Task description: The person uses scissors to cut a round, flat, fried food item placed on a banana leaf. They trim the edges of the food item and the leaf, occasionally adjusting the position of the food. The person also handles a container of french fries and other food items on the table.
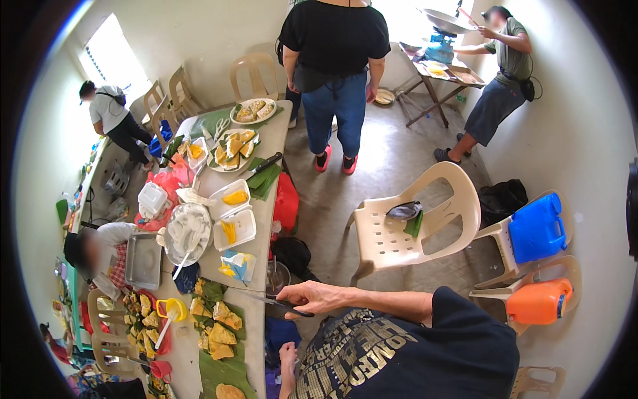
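Observation:
My right hand is closed around a black-handled cutting tool, its thin blade pointing over the table edge; knife or scissors is hard to tell. Lower down, my left hand is curled by the edge, partly cut off by my body, and its contents are unclear. Nearest to both hands lies a banana leaf with several yellow filled wedges on it. A round flat golden piece rests at the leaf's near end. Beyond the blade is a blue-and-yellow patterned packet.
On the table stand a bowl of white cream, foam boxes of mango slices, a plate of wedges and a black-handled knife. A person in black stands beyond; a plastic chair is behind my right arm.

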Motion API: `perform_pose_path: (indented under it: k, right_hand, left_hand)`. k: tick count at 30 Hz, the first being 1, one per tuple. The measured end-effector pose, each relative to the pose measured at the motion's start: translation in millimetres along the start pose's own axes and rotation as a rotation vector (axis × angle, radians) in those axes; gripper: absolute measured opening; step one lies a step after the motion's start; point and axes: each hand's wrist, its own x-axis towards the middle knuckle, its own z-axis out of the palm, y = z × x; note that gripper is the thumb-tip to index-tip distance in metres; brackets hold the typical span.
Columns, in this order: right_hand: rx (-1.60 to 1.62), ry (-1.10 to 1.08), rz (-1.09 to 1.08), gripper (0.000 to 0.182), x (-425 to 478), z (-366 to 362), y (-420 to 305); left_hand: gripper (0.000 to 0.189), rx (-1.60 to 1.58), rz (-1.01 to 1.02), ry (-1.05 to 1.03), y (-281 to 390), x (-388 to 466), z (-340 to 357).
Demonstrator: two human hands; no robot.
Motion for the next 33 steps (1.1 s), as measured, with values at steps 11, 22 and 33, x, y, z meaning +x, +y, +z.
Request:
perform_pose_path:
  k: [11, 22, 33]
  right_hand:
    - [0.020, 0.000, 0.025, 0.038, 1, -1, 4]
    - [0.152, -0.003, 0.179, 0.044, 7, 7, 9]
    - [0.107, -0.144, 0.099, 0.037, 9, 6, 1]
  left_hand:
    - [0.024, 0.035, 0.035, 0.024, -18, -14, 8]
    - [0.025, -0.060, 0.034, 0.158, -36, -20, 18]
    - [0.024, 0.024, 0.178, 0.056, -94, -55, 26]
